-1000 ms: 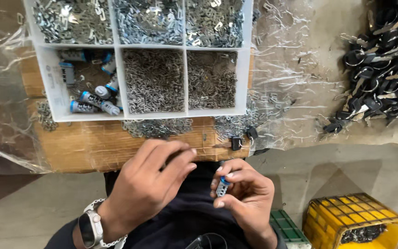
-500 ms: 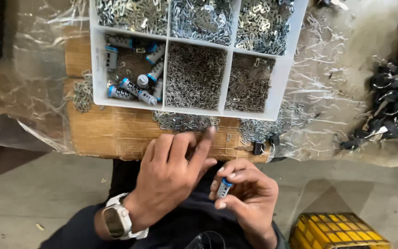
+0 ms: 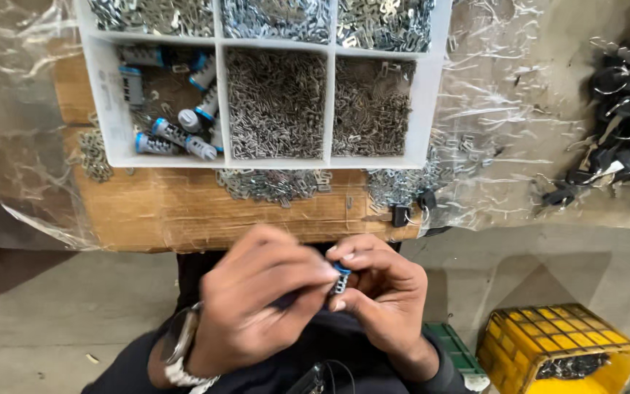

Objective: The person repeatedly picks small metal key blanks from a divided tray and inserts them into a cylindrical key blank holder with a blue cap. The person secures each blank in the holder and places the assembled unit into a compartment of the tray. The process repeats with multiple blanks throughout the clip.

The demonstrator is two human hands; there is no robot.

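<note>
Right hand [image 3: 384,295] pinching small grey cylinder with blue cap [image 3: 340,279], left hand [image 3: 257,299] fingertips closed on it

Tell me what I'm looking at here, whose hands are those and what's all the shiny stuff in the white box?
The picture comes from a camera worn on a person's head, looking down, so the two hands are that person's own. The left hand, with a watch on its wrist, and the right hand meet in the middle and together pinch a small blue and grey part. Above them a white tray with compartments sits on a wooden board. Most compartments are full of tiny silver metal pieces; one holds grey tubes with blue ends. Some metal pieces have spilled onto the board. Crinkly clear plastic sheet lies underneath. On the right is a pile of black parts with rings, and low down a yellow crate.
</note>
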